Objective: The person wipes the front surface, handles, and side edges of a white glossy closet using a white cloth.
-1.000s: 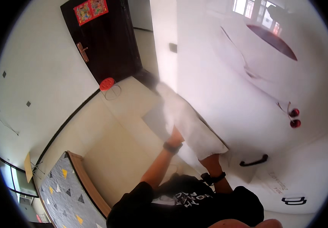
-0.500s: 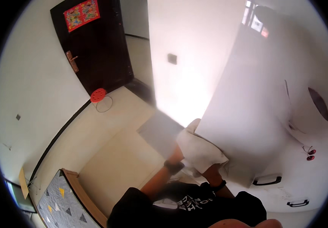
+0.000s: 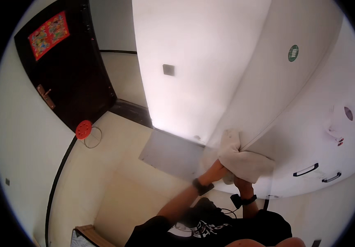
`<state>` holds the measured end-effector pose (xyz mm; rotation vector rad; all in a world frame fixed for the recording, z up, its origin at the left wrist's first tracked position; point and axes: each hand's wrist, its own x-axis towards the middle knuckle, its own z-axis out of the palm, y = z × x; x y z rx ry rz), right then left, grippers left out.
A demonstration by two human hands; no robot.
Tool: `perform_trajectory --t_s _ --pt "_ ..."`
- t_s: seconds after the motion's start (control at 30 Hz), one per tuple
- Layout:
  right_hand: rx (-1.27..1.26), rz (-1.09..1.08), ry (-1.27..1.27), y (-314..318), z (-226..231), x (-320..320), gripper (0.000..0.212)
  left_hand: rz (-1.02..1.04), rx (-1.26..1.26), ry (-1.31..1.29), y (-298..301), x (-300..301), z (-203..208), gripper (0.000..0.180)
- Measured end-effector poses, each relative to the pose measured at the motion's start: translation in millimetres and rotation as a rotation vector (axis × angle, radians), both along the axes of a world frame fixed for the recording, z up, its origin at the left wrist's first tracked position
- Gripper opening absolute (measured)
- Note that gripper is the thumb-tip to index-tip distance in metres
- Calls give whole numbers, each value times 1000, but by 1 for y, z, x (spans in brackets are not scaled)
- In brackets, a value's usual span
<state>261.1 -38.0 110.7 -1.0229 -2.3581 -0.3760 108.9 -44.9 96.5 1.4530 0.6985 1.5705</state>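
Note:
A pale beige cloth (image 3: pixel 249 164) is bunched in front of me at the lower corner of a tall white cabinet (image 3: pixel 309 136). My left hand (image 3: pixel 216 172) grips the cloth's near left side, its fingers mostly covered by the folds. Close to its right, my right hand (image 3: pixel 243 186) is closed on the cloth's lower edge, fingertips hidden underneath. One end of the cloth reaches up along the cabinet's side panel. Each wrist wears a dark band.
Black handles (image 3: pixel 305 169) stick out from the cabinet front. A grey mat (image 3: pixel 171 154) lies by the white wall. Farther left, a red-topped stool (image 3: pixel 84 129) stands beside a dark door (image 3: pixel 58 61). A bed corner (image 3: pixel 85 232) shows at lower left.
The view has swung right, showing more of the cabinet's side panel and less of the bed. Both hands still hold the cloth, now farther right in the picture.

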Motion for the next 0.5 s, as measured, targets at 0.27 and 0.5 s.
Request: perform_trajectory --t_s 0.27,0.5 --pt "-220 -38 105 -11 -14 -24 37 -66 -226 58 6 10 -41 36" --pt "68 -183 78 6 21 -26 30 -362 62 282 42 -26 79 37"
